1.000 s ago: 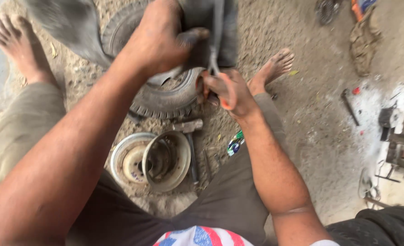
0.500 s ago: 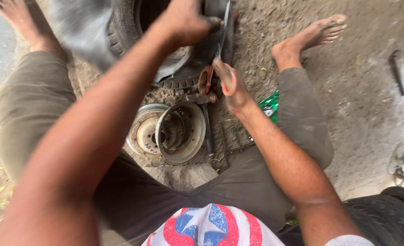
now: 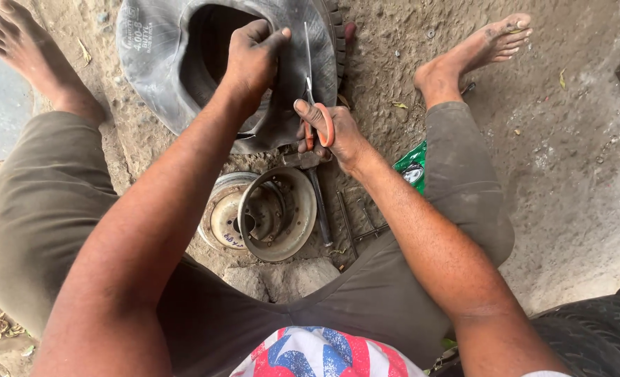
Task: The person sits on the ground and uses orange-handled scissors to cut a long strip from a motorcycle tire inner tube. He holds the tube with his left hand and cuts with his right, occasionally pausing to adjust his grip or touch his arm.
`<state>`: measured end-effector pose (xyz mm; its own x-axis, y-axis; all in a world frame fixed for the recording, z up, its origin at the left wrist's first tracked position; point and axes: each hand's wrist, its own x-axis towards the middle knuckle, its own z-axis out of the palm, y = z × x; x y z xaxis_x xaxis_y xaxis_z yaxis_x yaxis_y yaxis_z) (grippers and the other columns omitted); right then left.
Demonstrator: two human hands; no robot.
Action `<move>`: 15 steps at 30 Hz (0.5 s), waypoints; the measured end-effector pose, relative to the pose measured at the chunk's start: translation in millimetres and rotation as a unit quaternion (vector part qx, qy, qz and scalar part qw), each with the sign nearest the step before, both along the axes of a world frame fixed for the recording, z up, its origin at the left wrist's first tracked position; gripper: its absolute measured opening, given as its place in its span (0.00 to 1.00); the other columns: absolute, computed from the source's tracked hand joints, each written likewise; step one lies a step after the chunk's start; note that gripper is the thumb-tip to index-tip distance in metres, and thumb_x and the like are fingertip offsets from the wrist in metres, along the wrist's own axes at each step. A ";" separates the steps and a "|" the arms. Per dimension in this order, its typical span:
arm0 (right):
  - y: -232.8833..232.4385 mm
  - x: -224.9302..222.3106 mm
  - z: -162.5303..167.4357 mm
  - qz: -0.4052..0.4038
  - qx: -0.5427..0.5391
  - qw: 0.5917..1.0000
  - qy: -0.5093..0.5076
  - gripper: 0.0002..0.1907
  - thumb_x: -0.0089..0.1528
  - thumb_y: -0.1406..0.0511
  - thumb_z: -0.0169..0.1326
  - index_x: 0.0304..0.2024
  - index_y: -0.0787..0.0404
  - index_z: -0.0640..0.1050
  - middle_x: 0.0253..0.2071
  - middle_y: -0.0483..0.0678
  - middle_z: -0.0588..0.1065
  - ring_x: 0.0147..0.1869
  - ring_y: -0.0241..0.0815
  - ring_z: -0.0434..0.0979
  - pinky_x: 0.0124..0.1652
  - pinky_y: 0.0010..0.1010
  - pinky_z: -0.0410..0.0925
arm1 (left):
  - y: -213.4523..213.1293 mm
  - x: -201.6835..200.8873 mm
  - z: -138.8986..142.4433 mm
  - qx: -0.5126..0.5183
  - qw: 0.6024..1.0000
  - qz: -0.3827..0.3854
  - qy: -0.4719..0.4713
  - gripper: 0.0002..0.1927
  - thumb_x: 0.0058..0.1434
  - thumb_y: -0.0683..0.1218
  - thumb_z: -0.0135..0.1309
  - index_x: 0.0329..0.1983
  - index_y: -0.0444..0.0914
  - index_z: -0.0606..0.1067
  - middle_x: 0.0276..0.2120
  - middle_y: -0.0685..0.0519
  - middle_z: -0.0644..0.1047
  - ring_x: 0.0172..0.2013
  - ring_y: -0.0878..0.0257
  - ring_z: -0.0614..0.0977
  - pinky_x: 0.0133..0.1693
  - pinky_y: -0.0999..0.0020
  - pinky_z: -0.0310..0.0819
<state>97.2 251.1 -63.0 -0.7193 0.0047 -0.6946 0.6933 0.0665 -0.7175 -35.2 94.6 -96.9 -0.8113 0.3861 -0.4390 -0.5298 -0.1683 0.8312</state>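
Two wheel rims (image 3: 264, 213) lie below scissors (image 3: 313, 105); hammer (image 3: 317, 192) beside.

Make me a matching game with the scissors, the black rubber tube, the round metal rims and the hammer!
Things:
1. scissors
2. rubber tube
3. metal rims
4. hammer

Places or states:
A. lying on the dirt between the knees
B. pinched by the left hand
C. orange-handled, held in the right hand
D. lying beside the rims, head under the right hand

Pairs: 1-C, 2-B, 3-A, 4-D
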 end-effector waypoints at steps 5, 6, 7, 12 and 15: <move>8.7 -6.1 9.3 0.050 -0.003 0.999 0.018 0.35 0.56 0.36 0.57 0.30 0.61 0.78 0.24 0.46 0.77 0.24 0.34 0.76 0.23 0.22 0.66 | -19.1 2.9 21.5 0.030 0.997 -0.057 0.036 0.09 0.70 0.45 0.55 0.45 0.35 0.80 0.31 0.55 0.82 0.27 0.70 0.81 0.27 0.73 0.78; 9.7 -6.3 11.7 0.056 -0.011 0.997 0.042 0.35 0.57 0.36 0.59 0.30 0.62 0.78 0.26 0.45 0.77 0.28 0.34 0.79 0.27 0.22 0.69 | -22.8 3.2 25.9 0.027 0.997 -0.063 0.034 0.09 0.70 0.46 0.55 0.45 0.35 0.79 0.31 0.55 0.82 0.28 0.70 0.81 0.27 0.73 0.78; 9.4 -6.0 14.0 0.063 -0.020 0.996 0.067 0.35 0.58 0.36 0.60 0.30 0.62 0.78 0.28 0.45 0.77 0.31 0.34 0.82 0.30 0.23 0.71 | -26.9 3.6 30.3 0.022 0.997 -0.069 0.031 0.09 0.70 0.46 0.55 0.46 0.35 0.79 0.31 0.55 0.82 0.28 0.71 0.82 0.28 0.73 0.79; -8.8 -1.4 25.8 0.045 -0.013 0.994 0.096 0.32 0.58 0.40 0.62 0.31 0.64 0.78 0.27 0.46 0.75 0.30 0.38 0.78 0.32 0.28 0.70 | -45.0 -0.5 53.9 -0.012 0.998 -0.053 0.041 0.11 0.70 0.46 0.55 0.45 0.33 0.78 0.30 0.52 0.81 0.26 0.69 0.81 0.27 0.73 0.79; -14.8 -8.6 35.1 0.049 -0.001 0.995 0.092 0.30 0.58 0.43 0.64 0.33 0.64 0.79 0.28 0.44 0.75 0.32 0.36 0.78 0.34 0.26 0.70 | -50.2 -3.9 67.7 -0.033 0.994 -0.067 0.078 0.10 0.70 0.46 0.55 0.44 0.33 0.78 0.29 0.53 0.81 0.25 0.69 0.81 0.26 0.72 0.79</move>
<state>88.6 236.3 -27.9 -0.8316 -0.0725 -0.5506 0.5400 0.1258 -0.8322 -39.2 44.4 -29.2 -0.8146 0.4704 -0.3392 -0.4074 -0.0480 0.9120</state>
